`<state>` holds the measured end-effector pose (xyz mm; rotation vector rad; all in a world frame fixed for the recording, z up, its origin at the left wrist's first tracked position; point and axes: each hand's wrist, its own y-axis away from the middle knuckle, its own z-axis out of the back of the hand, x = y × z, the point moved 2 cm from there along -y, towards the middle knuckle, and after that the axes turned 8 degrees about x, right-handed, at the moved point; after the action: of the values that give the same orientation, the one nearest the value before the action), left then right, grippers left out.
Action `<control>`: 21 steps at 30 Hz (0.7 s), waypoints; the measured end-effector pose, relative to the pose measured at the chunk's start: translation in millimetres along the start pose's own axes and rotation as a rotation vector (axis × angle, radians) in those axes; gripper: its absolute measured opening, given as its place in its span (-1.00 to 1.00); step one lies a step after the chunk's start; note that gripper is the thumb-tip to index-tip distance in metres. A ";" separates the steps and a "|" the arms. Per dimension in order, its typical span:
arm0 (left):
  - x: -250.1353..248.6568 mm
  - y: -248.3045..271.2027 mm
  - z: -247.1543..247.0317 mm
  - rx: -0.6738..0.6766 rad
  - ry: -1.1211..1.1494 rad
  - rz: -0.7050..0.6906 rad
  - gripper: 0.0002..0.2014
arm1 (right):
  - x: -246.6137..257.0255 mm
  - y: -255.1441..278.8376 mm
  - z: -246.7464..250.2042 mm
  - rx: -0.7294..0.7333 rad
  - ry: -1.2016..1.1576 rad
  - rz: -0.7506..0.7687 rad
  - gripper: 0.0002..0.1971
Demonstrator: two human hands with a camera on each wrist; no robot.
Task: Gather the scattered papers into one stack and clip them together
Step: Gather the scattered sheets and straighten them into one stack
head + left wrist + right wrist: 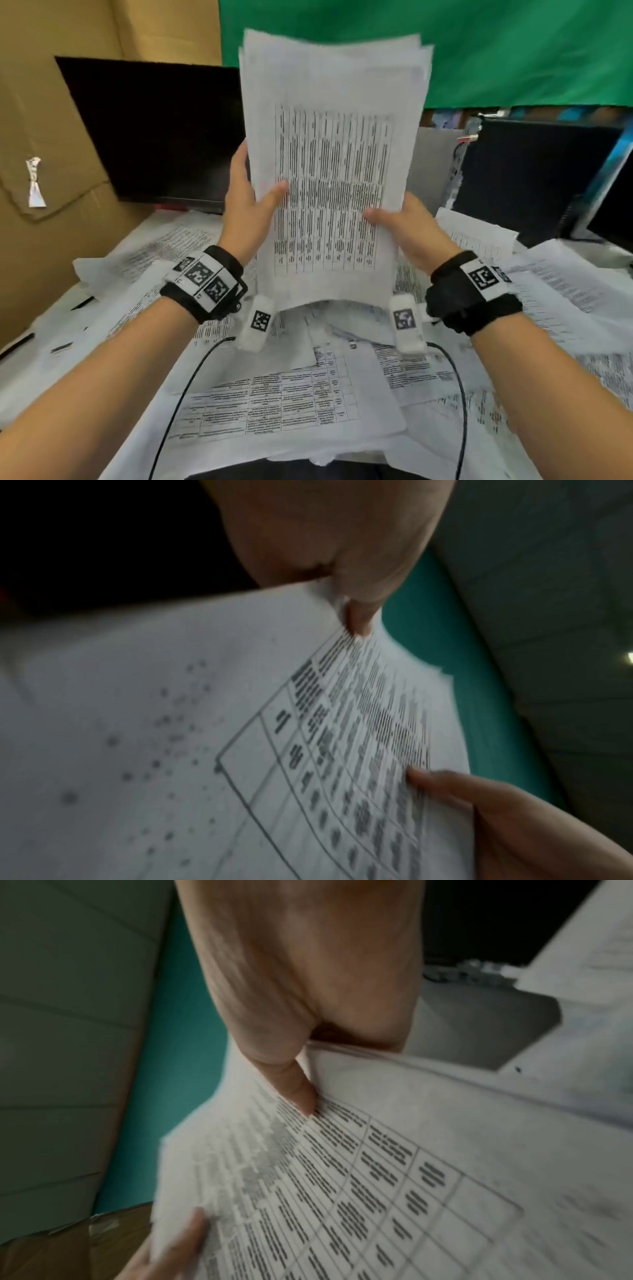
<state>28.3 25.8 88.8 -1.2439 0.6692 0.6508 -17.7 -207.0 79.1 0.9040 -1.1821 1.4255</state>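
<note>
Thick stack of white printed sheets with a black table on the front (330, 178), held upright above the desk, in the middle of the head view; top edges uneven, some sheets standing a little higher than others; lower edge hanging just above the loose white printed papers (294, 404) spread flat over the desk. Left hand (245, 205) gripping the left edge, thumb on the front face, fingers behind; right hand (407, 228) gripping the right edge in the same way, thumb pressed on the table print. Probably light but floppy; thin sheets bending easily and sliding against each other, so best held at both long sides near the lower half, then tapped on the desk to level the edges. Many sheets not yet gathered; no clip visible anywhere. Behind, a dark flat monitor (154, 130), brown cardboard wall (51, 102) on the left, green cloth backdrop (479, 51) above.
</note>
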 end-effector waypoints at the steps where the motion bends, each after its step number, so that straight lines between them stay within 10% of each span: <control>1: -9.9 -4.7 -9.7 -0.019 -0.010 -0.065 -0.41 | 3.5 -1.7 10.5 -0.059 0.022 0.017 -0.47; 3: -23.0 -10.4 -28.3 -0.021 0.022 -0.128 -0.54 | 8.3 -0.1 28.8 -0.144 0.057 0.011 -0.29; 12: -12.6 -6.6 -90.0 0.276 0.189 0.193 -0.93 | -1.3 30.8 47.1 -0.261 -0.084 0.069 -0.71; 17: -63.4 -33.0 -101.9 0.143 0.406 0.085 -0.83 | 38.3 26.3 58.0 -0.394 -0.141 0.271 -0.72; 21: -6.8 -21.6 -106.9 0.398 0.218 0.435 -0.59 | -10.4 39.2 63.1 -0.218 0.053 -0.077 -0.65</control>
<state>29.4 -83.5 87.3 -0.8063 1.2091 0.6982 -58.0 -270.2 76.2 0.7477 -1.2228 1.2249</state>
